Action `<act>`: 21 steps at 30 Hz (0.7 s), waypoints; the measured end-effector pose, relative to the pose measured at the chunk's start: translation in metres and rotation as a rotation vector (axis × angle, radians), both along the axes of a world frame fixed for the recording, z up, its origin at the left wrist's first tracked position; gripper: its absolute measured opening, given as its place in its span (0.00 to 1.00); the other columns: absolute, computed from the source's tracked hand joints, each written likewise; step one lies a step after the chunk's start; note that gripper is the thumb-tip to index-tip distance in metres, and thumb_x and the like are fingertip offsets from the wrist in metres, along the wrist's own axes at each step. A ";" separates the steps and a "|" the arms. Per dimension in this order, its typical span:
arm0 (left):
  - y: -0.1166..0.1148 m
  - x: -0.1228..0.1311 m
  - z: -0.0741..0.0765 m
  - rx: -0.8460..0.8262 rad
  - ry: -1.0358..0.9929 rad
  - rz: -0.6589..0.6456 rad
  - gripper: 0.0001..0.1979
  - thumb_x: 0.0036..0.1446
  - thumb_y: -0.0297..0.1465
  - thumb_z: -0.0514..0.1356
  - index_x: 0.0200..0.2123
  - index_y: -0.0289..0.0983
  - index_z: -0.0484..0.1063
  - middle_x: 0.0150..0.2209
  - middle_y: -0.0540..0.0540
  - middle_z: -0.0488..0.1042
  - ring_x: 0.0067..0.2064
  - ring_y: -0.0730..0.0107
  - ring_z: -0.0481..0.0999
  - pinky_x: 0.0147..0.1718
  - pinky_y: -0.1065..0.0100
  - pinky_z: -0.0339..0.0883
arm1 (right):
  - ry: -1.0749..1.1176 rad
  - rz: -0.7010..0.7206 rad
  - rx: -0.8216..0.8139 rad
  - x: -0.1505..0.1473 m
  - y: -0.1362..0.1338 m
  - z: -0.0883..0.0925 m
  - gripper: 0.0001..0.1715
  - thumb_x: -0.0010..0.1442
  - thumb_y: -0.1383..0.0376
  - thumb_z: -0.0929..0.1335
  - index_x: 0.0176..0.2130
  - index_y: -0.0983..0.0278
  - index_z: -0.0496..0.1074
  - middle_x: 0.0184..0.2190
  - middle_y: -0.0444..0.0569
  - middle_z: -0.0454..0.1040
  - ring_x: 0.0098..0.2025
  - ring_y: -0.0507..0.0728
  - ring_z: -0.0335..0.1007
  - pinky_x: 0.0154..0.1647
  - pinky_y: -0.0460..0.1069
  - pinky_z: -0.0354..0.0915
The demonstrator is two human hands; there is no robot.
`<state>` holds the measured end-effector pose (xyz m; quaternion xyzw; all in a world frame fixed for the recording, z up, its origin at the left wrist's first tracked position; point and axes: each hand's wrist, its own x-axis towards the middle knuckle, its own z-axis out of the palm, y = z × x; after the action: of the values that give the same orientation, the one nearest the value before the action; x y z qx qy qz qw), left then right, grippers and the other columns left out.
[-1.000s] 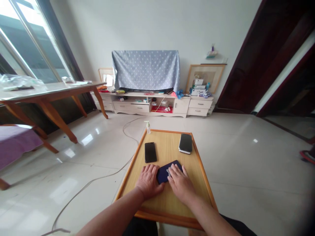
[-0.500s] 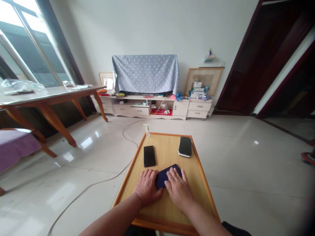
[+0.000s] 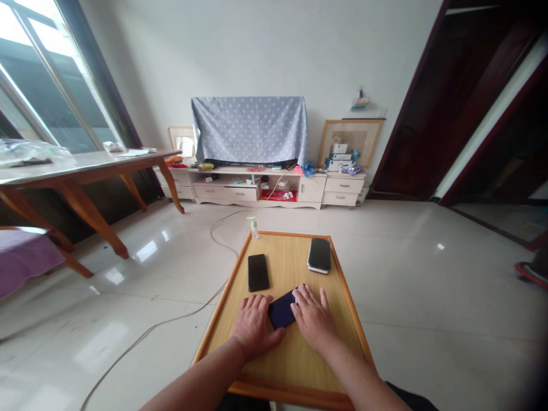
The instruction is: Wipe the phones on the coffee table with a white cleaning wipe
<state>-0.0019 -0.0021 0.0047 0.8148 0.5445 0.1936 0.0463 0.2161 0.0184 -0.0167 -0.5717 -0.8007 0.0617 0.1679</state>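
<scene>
Left hand (image 3: 254, 326), right hand (image 3: 315, 321), palms down

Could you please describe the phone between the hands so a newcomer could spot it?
Start at the small wooden table. Of three phones on it, this dark blue phone is the nearest, askew between the left hand and the right hand. The black phone and the white-edged phone lie farther off, untouched.

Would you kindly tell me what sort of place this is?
Most likely a home living room: a low white cabinet with drawers stands against the wall, a spotted cloth covers what may be a television on it, and a framed picture leans beside.
</scene>
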 end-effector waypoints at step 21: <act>0.006 -0.003 -0.014 0.037 -0.024 -0.052 0.31 0.50 0.42 0.63 0.57 0.40 0.63 0.51 0.39 0.71 0.53 0.49 0.70 0.56 0.48 0.62 | 0.102 0.040 -0.058 -0.014 -0.014 0.022 0.30 0.73 0.51 0.51 0.65 0.58 0.63 0.68 0.51 0.62 0.71 0.58 0.53 0.74 0.67 0.33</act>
<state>-0.0048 0.0036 -0.0089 0.8270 0.5188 0.2122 0.0428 0.2019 0.0043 0.0049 -0.5565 -0.8001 0.1173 0.1906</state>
